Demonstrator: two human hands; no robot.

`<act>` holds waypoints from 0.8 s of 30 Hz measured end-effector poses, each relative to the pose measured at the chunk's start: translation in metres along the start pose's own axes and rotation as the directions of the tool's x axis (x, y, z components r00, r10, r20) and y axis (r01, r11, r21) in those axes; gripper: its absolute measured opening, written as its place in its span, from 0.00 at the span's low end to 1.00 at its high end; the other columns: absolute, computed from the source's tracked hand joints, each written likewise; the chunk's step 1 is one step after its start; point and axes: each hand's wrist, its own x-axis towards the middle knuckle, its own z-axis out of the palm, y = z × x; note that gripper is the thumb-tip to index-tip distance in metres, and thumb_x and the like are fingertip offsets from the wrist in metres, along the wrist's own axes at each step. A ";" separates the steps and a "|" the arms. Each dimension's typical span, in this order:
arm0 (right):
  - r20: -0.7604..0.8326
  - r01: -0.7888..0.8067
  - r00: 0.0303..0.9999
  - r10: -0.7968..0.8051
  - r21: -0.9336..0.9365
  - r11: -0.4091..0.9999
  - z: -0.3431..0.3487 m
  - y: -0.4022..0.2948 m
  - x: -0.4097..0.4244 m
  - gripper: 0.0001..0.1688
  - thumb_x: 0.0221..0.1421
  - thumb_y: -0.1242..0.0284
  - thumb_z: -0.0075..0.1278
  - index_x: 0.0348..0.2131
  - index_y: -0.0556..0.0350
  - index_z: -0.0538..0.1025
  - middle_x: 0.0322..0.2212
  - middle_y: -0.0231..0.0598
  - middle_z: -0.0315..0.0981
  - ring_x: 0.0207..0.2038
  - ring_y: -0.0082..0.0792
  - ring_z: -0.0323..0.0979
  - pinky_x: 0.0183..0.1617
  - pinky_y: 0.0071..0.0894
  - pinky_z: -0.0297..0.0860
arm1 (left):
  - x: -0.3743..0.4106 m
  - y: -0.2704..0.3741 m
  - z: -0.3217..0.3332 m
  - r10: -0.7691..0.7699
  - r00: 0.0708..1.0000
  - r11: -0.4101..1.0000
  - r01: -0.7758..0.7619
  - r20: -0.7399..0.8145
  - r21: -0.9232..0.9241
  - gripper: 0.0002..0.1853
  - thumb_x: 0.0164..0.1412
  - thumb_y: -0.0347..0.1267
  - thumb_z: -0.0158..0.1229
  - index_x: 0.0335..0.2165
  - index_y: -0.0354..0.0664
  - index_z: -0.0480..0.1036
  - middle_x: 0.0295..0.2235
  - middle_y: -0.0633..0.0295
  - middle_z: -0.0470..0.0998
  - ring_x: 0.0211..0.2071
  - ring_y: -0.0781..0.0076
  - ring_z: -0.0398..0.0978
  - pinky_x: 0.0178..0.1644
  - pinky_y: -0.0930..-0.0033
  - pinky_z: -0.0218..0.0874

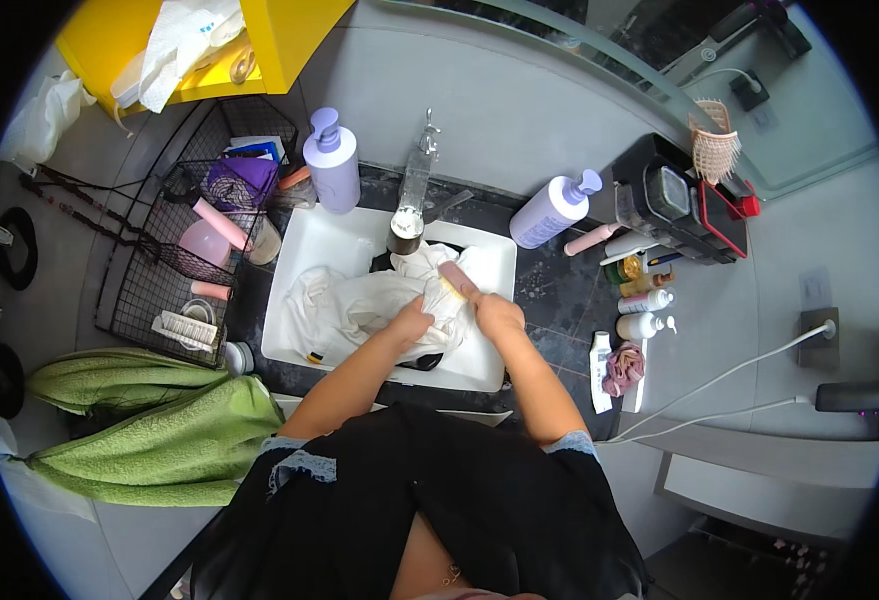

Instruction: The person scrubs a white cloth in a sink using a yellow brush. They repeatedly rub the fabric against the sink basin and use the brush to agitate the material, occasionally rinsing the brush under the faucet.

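Note:
A bunched white cloth garment point(379, 296) lies across a white rectangular washbasin point(319, 232). My left hand point(411, 322) grips a fold of it near the basin's middle. In my right hand point(498, 313) is a pink-backed scrubbing brush point(457, 277), its pale yellowish bristles against the fabric. Something dark shows beneath the cloth, mostly hidden. The metal faucet point(412, 191) reaches over the basin's back edge, just above the garment. Whether water is running, I cannot tell.
Two lilac pump bottles point(333, 169) point(552, 214) flank the faucet. A black wire basket point(154, 277) of toiletries stands left, above a green towel point(169, 442). Small bottles point(643, 301), a tube point(600, 371) and a black organizer point(645, 169) line the right side. White cables point(717, 381) hang at right.

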 end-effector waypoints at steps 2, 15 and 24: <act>-0.010 0.050 0.999 -0.049 0.049 0.998 -0.009 -0.009 -0.009 0.21 0.64 0.60 0.32 0.53 0.30 0.68 0.34 0.52 0.76 0.35 0.53 0.74 0.40 0.49 0.69 | -0.009 0.010 0.001 -0.033 0.999 0.995 0.036 0.035 -0.092 0.36 0.49 0.16 0.44 0.59 0.42 0.54 0.48 0.55 0.70 0.49 0.62 0.70 0.54 0.64 0.62; -0.014 0.297 0.952 -0.306 0.289 0.910 0.023 -0.048 -0.042 0.18 0.62 0.66 0.37 0.48 0.41 0.73 0.31 0.57 0.74 0.34 0.56 0.73 0.40 0.48 0.68 | -0.015 0.003 -0.029 -0.110 0.958 0.896 0.211 0.264 -0.390 0.47 0.39 0.12 0.36 0.62 0.44 0.45 0.52 0.52 0.64 0.50 0.57 0.69 0.52 0.58 0.65; 0.107 0.225 0.968 -0.226 0.016 0.974 0.006 -0.044 -0.032 0.24 0.65 0.55 0.30 0.54 0.36 0.68 0.35 0.52 0.76 0.38 0.51 0.75 0.43 0.48 0.68 | -0.019 0.013 -0.015 -0.197 0.973 0.926 0.226 0.122 -0.303 0.43 0.40 0.11 0.37 0.60 0.38 0.51 0.48 0.53 0.65 0.48 0.58 0.70 0.49 0.60 0.67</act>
